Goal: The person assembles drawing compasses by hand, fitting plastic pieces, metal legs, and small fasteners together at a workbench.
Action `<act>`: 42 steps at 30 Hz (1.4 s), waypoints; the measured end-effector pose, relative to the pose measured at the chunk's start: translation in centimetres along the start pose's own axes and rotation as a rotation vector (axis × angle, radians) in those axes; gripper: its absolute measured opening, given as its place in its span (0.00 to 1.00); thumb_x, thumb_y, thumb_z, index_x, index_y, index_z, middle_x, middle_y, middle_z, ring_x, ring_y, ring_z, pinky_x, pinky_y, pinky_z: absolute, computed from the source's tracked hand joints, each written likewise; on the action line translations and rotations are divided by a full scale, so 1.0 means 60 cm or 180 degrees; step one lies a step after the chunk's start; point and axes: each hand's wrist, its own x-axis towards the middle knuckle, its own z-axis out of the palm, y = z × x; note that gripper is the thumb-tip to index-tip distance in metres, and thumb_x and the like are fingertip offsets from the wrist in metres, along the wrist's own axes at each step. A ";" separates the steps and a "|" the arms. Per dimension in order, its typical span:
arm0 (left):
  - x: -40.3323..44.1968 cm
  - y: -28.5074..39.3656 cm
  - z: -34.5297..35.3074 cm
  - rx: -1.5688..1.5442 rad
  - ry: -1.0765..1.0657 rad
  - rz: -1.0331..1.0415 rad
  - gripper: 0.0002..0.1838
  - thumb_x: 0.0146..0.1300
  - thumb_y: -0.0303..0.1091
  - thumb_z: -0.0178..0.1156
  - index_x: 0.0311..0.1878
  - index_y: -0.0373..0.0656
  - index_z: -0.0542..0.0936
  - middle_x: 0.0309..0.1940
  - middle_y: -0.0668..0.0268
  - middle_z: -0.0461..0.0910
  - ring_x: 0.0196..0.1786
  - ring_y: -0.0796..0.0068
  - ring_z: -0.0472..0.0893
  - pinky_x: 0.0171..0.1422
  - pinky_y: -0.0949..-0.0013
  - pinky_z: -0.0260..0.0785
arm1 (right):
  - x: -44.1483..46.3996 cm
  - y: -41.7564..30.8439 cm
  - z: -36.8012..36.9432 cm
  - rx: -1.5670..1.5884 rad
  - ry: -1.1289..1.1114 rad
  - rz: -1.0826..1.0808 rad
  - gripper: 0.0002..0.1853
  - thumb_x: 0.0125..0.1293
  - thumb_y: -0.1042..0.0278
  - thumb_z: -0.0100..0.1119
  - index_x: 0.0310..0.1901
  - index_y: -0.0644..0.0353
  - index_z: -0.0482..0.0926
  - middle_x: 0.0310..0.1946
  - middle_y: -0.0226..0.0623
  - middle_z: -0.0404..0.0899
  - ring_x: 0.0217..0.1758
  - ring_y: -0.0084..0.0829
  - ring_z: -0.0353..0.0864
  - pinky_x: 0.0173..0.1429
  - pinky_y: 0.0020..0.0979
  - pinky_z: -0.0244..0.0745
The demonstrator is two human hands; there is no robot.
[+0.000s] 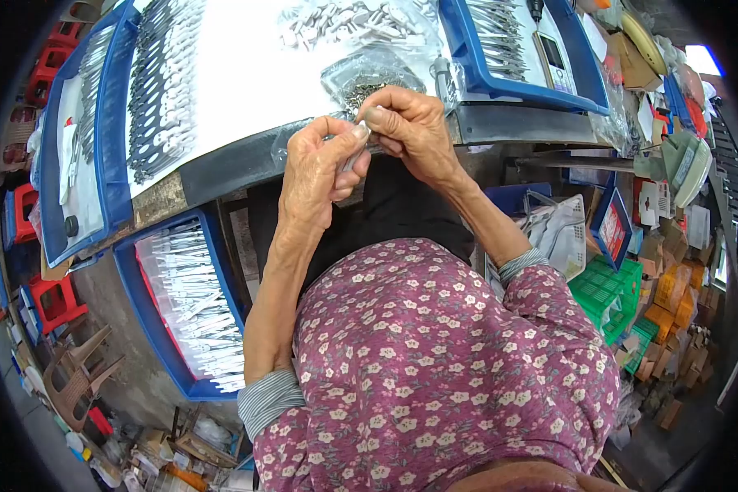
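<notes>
My left hand [318, 168] is closed at the table's front edge, its thumb and fingers pinching a small grey part [353, 161] mostly hidden by the fingers. Right beside it, my right hand [414, 127] is closed too, thumb against forefinger, with the tips meeting those of the left. Whatever the right fingers pinch is too small and covered to make out. Just beyond the hands stands a clear plastic container [372, 64] with small brass-coloured metal pieces [364, 92] in it. Farther back lies a heap of small grey parts [354, 26] on clear plastic.
Rows of dark and grey handle-like parts [168, 78] cover the table's left side. Blue trays [116, 176] flank it, the right one [533, 97] holding thin metal parts and a phone [554, 64]. Below left, another blue tray [168, 361] holds white-and-grey parts.
</notes>
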 end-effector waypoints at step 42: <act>0.005 0.015 -0.105 0.3340 0.2005 0.3523 0.17 0.50 0.16 0.54 0.46 0.33 0.71 0.37 0.51 0.75 0.39 0.52 0.75 0.44 0.59 0.68 | 0.326 -0.111 0.136 -0.4346 -0.0765 -0.3191 0.04 0.54 0.75 0.56 0.30 0.63 0.71 0.29 0.40 0.69 0.34 0.40 0.73 0.35 0.36 0.68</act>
